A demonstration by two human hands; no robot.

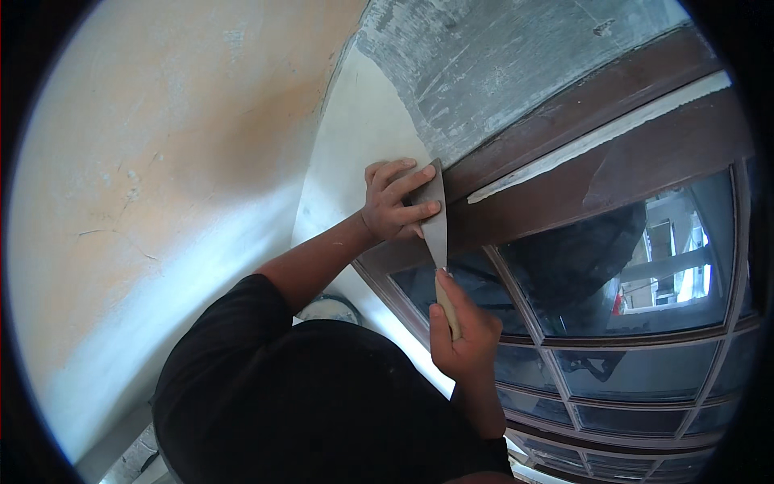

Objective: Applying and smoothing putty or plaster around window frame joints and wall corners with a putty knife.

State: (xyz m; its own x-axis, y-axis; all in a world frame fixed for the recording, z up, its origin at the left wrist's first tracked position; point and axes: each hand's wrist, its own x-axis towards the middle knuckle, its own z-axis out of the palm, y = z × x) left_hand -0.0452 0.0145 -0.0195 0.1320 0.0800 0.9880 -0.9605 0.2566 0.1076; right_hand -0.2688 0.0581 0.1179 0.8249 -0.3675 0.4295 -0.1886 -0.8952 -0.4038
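My right hand (pixel 466 331) is closed around the pale handle of a putty knife (pixel 436 226), its wide metal blade pointing up. With fingers spread, my left hand (pixel 401 198) lies against the blade, two fingertips resting flat on the metal. The blade's top edge meets the wall beside the corner of a brown wooden window frame (pixel 516 181). Left of the blade is a smooth whitish wall patch (pixel 359 121); above it and to the right, the wall is rough grey plaster (pixel 500 64). Whether putty sits under the blade is hidden.
A paned window (pixel 613 274) with reflecting glass fills the right side. A white strip (pixel 601 137) runs along its upper frame. At left, a peach and white wall (pixel 161 161) meets the patch in a corner. Below my left forearm shows a round container (pixel 330 308) with pale contents.
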